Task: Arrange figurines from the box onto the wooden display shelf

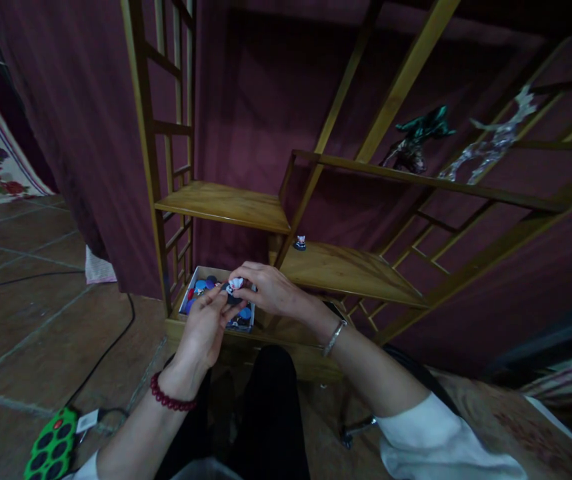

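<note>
A small white-and-dark figurine [237, 285] is held between my two hands, above an open box [198, 275] of colourful small items on the low shelf. My left hand [207, 325] grips its dark base from the left. From the right, my right hand [269, 288] has its fingers closed around the white upper part. Another small figurine [300, 243] with a dark base stands on the wooden shelf [351, 270] to the right, near its left end.
A higher shelf [226, 205] is at the left. Green-dark [419, 137] and clear [496, 143] ornaments stand at upper right. A green power strip [53, 447] and black cable lie on the tiled floor. My knees are below the cabinet.
</note>
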A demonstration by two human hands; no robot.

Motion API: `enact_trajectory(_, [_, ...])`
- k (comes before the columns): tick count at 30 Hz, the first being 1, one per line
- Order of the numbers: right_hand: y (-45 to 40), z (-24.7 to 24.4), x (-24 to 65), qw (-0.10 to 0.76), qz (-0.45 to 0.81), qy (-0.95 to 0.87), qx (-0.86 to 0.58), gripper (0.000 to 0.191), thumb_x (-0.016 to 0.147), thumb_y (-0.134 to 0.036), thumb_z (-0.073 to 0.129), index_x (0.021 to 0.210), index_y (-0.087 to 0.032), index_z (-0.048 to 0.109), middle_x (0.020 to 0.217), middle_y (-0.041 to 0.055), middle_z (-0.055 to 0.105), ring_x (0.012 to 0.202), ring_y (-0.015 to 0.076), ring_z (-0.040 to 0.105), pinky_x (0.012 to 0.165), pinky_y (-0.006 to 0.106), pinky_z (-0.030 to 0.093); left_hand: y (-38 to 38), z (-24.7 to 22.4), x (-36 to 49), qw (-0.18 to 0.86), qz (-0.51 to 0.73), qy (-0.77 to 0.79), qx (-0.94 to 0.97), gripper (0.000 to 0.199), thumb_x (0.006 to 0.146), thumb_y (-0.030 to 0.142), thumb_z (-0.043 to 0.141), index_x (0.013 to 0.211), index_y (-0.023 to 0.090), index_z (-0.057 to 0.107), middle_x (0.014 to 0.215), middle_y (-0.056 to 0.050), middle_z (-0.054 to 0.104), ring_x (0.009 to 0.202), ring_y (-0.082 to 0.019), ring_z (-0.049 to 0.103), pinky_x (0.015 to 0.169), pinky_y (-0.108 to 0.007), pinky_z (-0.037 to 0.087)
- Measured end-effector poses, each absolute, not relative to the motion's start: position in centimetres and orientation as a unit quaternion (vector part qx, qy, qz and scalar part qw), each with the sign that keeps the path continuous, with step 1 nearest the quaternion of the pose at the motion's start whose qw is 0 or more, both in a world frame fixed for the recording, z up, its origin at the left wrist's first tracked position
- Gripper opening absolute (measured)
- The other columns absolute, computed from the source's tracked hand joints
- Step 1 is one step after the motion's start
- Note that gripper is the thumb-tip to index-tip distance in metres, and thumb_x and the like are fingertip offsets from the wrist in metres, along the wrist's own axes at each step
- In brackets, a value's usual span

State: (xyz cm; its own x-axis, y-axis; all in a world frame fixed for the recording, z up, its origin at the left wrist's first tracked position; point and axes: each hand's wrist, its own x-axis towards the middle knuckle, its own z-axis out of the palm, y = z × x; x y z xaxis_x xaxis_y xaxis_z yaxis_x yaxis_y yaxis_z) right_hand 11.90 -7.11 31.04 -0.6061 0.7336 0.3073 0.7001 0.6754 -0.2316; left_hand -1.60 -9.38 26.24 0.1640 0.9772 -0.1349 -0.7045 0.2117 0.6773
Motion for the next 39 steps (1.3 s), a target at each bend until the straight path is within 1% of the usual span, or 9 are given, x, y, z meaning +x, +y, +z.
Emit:
enact_trajectory(3, [-7.2,31.3,12.0,0.183,0.04,-0.896,-0.402,0.018,0.08,-0.027,0.055,0.095,-0.017,0.057,0.088,0.004,0.058,0.08,0.0135,0.054,0.069,0.024,0.041,-9.4,26.2,-1.5,0.725,0.582,0.274,0.246,0.012,0.07,0.006,0.055,0.076,0.008,0.064,0.084,-0.008,0.067,0.078,-0.017,0.063,0.08,-0.037,0.051])
enact_trajectory(7, [-7.1,31.3,11.9,0.174,0.02,-0.901,-0.397,0.018,0.083,-0.029,0.052,0.094,-0.016,0.058,0.086,0.0041,0.059,0.079,0.0136,0.054,0.069,0.023,0.04,-9.4,26.1,-1.5,0.724,0.585,0.277,0.239,0.011,0.068,0.006,0.056,0.076,0.009,0.064,0.082,-0.007,0.067,0.075,-0.015,0.063,0.08,-0.038,0.051])
enact_trajectory(12, [-7.1,31.0,11.7,0.175,0.003,-0.901,-0.396,0.02,0.084,-0.03,0.049,0.094,-0.016,0.059,0.084,0.0043,0.059,0.078,0.0131,0.054,0.068,0.023,0.039,-9.6,26.1,-1.6,0.72,0.588,0.275,0.245,0.011,0.065,0.009,0.061,0.075,0.008,0.064,0.082,-0.006,0.066,0.076,-0.016,0.062,0.081,-0.038,0.05])
enact_trajectory(20, [-7.4,30.6,12.1,0.182,-0.029,-0.899,-0.397,0.02,0.083,-0.031,0.05,0.093,-0.016,0.06,0.081,0.004,0.057,0.077,0.0134,0.052,0.066,0.023,0.039,-10.2,25.9,-1.1,0.698,0.602,0.273,0.275,0.02,0.062,0.018,0.065,0.08,0.01,0.064,0.087,-0.007,0.065,0.087,-0.02,0.061,0.083,-0.04,0.048])
enact_trajectory(24, [-7.7,30.4,12.3,0.188,-0.025,-0.898,-0.398,0.021,0.084,-0.03,0.048,0.094,-0.016,0.059,0.082,0.0041,0.056,0.076,0.0132,0.052,0.067,0.023,0.039,-10.4,25.7,-0.7,0.679,0.619,0.276,0.281,0.018,0.061,0.019,0.065,0.077,0.011,0.064,0.091,-0.006,0.065,0.089,-0.02,0.06,0.082,-0.039,0.048])
enact_trajectory(29, [-7.8,30.4,12.4,0.214,-0.011,-0.894,-0.394,0.021,0.085,-0.031,0.048,0.095,-0.016,0.057,0.087,0.005,0.056,0.081,0.014,0.051,0.072,0.025,0.041,-10.1,26.0,-1.0,0.69,0.615,0.258,0.282,0.017,0.062,0.018,0.065,0.077,0.011,0.065,0.09,-0.007,0.065,0.087,-0.018,0.06,0.081,-0.036,0.049])
enact_trajectory(31, [-7.7,30.4,12.4,0.215,-0.004,-0.893,-0.395,0.021,0.085,-0.031,0.047,0.097,-0.016,0.056,0.089,0.0053,0.057,0.084,0.0143,0.052,0.075,0.026,0.041,-9.9,26.2,-1.0,0.706,0.603,0.253,0.272,0.015,0.064,0.016,0.064,0.078,0.01,0.065,0.088,-0.007,0.066,0.083,-0.016,0.061,0.081,-0.036,0.049])
enact_trajectory(36, [-7.8,30.1,12.6,0.21,0.006,-0.894,-0.395,0.029,0.085,-0.032,0.047,0.11,-0.019,0.049,0.098,0.0053,0.057,0.09,0.0145,0.052,0.08,0.027,0.041,-9.9,26.4,-0.9,0.716,0.593,0.3,0.214,0.012,0.068,0.004,0.057,0.077,0.009,0.064,0.076,-0.005,0.066,0.068,-0.012,0.062,0.076,-0.035,0.052])
enact_trajectory(39, [-8.0,29.6,12.5,0.216,0.011,-0.891,-0.398,0.03,0.083,-0.034,0.051,0.108,-0.018,0.05,0.095,0.0044,0.058,0.088,0.0145,0.052,0.078,0.026,0.041,-9.9,26.2,-0.9,0.71,0.595,0.323,0.195,0.015,0.07,0.0,0.052,0.078,0.009,0.062,0.076,-0.006,0.066,0.066,-0.013,0.063,0.073,-0.034,0.053])
